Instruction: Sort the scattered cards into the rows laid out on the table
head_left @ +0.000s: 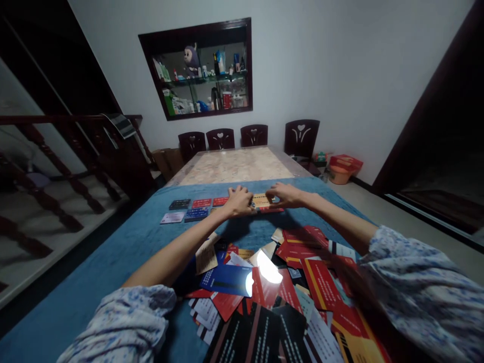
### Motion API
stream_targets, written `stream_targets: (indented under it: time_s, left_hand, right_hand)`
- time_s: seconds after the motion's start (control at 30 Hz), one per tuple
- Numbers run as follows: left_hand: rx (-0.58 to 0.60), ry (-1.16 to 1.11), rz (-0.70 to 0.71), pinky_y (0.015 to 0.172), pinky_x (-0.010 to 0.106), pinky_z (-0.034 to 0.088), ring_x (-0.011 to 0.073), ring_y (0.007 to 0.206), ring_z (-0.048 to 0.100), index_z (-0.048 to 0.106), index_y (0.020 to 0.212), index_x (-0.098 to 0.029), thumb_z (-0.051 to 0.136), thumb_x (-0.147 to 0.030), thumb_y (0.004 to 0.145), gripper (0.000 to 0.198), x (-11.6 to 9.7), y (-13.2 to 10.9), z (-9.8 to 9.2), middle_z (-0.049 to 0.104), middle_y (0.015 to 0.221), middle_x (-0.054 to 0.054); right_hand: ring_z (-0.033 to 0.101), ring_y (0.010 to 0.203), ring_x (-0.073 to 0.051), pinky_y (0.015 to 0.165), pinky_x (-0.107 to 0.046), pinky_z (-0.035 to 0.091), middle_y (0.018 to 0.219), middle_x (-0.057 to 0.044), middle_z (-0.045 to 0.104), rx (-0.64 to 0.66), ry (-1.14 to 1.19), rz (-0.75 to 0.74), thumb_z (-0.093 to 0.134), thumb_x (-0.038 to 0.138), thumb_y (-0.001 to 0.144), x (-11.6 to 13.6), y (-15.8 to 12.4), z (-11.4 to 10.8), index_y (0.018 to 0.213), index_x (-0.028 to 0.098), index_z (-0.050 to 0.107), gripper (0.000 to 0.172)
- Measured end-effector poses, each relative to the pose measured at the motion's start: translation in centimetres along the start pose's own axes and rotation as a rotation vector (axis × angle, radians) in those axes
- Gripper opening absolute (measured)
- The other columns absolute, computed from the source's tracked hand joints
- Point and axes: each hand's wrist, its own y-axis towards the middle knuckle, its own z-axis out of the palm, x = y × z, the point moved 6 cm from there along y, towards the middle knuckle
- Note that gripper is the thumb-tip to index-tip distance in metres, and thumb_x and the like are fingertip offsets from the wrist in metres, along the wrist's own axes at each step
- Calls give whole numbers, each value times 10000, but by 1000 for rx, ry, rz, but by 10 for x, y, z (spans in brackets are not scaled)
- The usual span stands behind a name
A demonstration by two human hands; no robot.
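Far out on the blue cloth, my left hand point(239, 201) and my right hand point(284, 195) grip a gold card point(260, 200) from its two sides. Fingers of both hands are bent round its edges; whether it is one card or a stack I cannot tell. A red card point(272, 210) lies just below it. Left of my hands stand small card stacks in rows: a dark one point(179, 204), a red one point(201, 203), a blue one point(196, 214) and a pale purple one point(173, 217). My left hand partly hides other stacks.
A loose heap of red, black, white and blue cards point(226, 280) covers the near cloth point(124, 247), under my forearms. Beyond the cloth is the bare marble-patterned tabletop point(234, 164). Dark chairs point(254, 135) stand at the far end.
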Motion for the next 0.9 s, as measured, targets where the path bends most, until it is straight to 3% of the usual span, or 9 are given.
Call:
stream_targets:
  time_s: [0.23,0.57,0.9]
  left_hand:
    - [34,-2,-42,932,497,349,334,1195,420,662,1075,-204,607,-353,842,282,2,31,8,602,1215,134]
    - [77,-8,-47,935,524,354,355,1212,397,695,1021,-196,610,-345,795,284,7,71,28,610,1228,135]
    - [148,-12,-106,966,561,352,366,1226,401,684,1115,-197,583,-256,773,362,9,89,47,614,1251,151]
  right_hand:
    - [561,1068,-279,704,-286,394,1118,-108,663,29,-33,65,625,432,847,-26,14,7,999,210,681,275]
    - [607,1038,-249,713,-269,425,1112,-83,698,95,-14,142,623,402,830,-59,35,26,1047,215,690,295]
    - [656,989,-231,696,-250,451,1106,-83,726,161,40,252,637,385,812,-78,56,49,1085,216,702,328]
